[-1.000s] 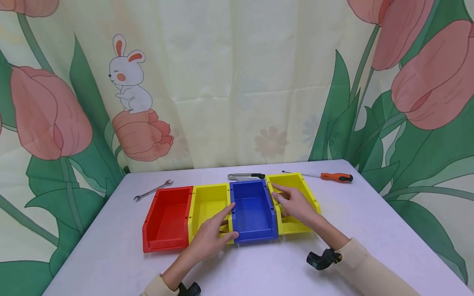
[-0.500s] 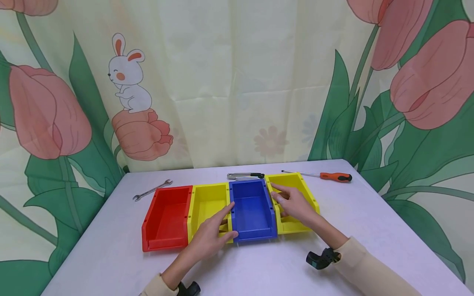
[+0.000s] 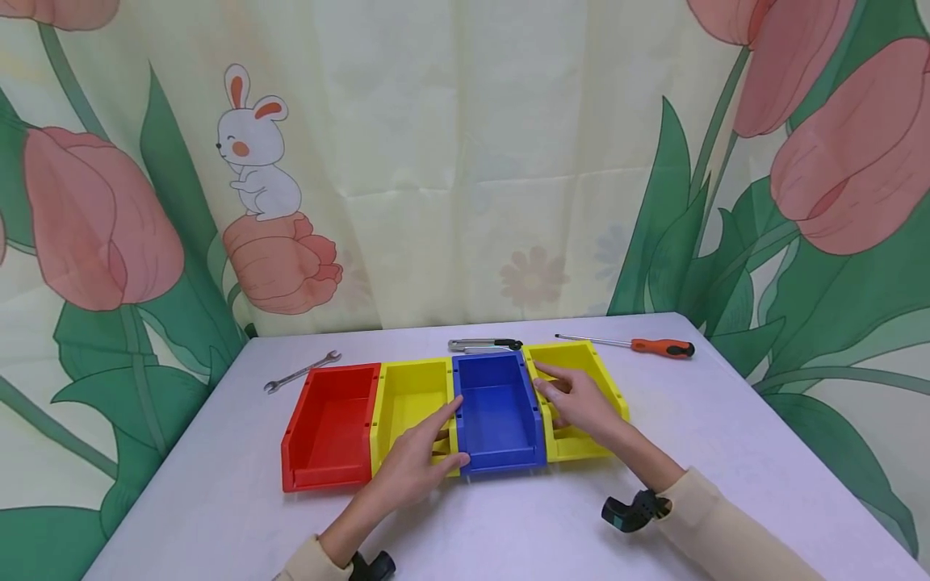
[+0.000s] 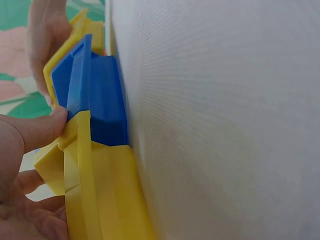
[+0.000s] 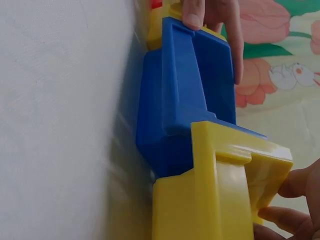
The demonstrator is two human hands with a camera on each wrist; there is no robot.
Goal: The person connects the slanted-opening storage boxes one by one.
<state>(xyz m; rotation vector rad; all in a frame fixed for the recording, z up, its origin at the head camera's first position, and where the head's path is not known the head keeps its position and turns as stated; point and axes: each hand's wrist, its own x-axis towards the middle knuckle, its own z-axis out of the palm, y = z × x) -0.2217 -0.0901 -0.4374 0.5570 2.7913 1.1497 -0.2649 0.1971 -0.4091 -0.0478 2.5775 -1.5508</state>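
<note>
Four plastic bins stand side by side: a red bin (image 3: 337, 428), a left yellow bin (image 3: 407, 387), a blue bin (image 3: 497, 415) and a right yellow bin (image 3: 592, 387). My left hand (image 3: 414, 464) lies at the seam between the left yellow and blue bins. Its index finger and thumb are extended and touch the rims there; other fingers dip into the yellow bin. My right hand (image 3: 577, 399) holds the right yellow bin at its left wall, with some fingers inside. In the right wrist view these fingers (image 5: 287, 217) meet the bin's inner side.
A wrench (image 3: 301, 373) lies at the left behind the red bin. Behind the blue bin is a utility knife (image 3: 483, 345), with another metal item partly hidden beside it. An orange-handled screwdriver (image 3: 657, 347) lies at the back right. A printed curtain (image 3: 465, 161) hangs behind the table.
</note>
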